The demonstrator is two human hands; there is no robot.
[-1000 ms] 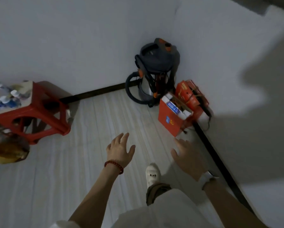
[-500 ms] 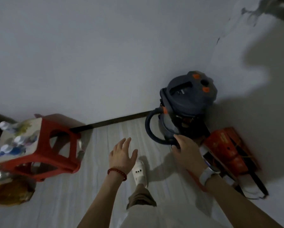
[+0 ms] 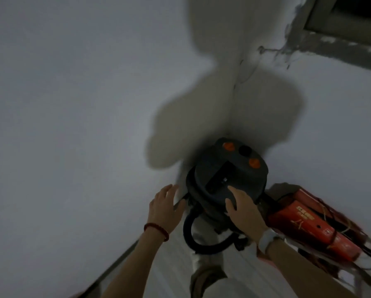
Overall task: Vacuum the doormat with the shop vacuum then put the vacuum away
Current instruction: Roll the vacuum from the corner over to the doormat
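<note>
Task looks to be at the very start, judging by the scene. Shop vacuum [image 3: 227, 179] sits on the floor [image 3: 169, 269], tucked into the corner where two white walls [image 3: 72, 104] meet, w/ its black hose [image 3: 193, 239] looped in front of the canister. No doormat in view, so nothing suggests vacuuming is done; fetching the vac, cleaning the mat and storing it again all seem left.

Right hand [image 3: 243, 208] lies on the near edge of the vac's dark top, fingers spread and flat, not closed round anything; fingertips sit just short of the recessed handle area. Left hand [image 3: 166, 206] hovers open, fingers splayed, just beside the vac's left side near the hose; can't tell if it touches, edges are motion-blurred. A red bead bracelet [image 3: 156, 230] is on the left wrist, a pale watch [image 3: 267, 239] on the right.

Two orange buttons [image 3: 229, 146] and a dark round port show on the lid's far side.

In the way: a red box-like case [image 3: 309, 224] w/ cords or straps over it lies right against the vac's right side, prob. needs care so nothing snags when the vac is pulled out. The hose loop is near the person's foot, a likely trip or tangle point. Window frame [image 3: 341, 24] upper right, w/ rough patched plaster below. Light is dim; the person's shadow covers the corner.
</note>
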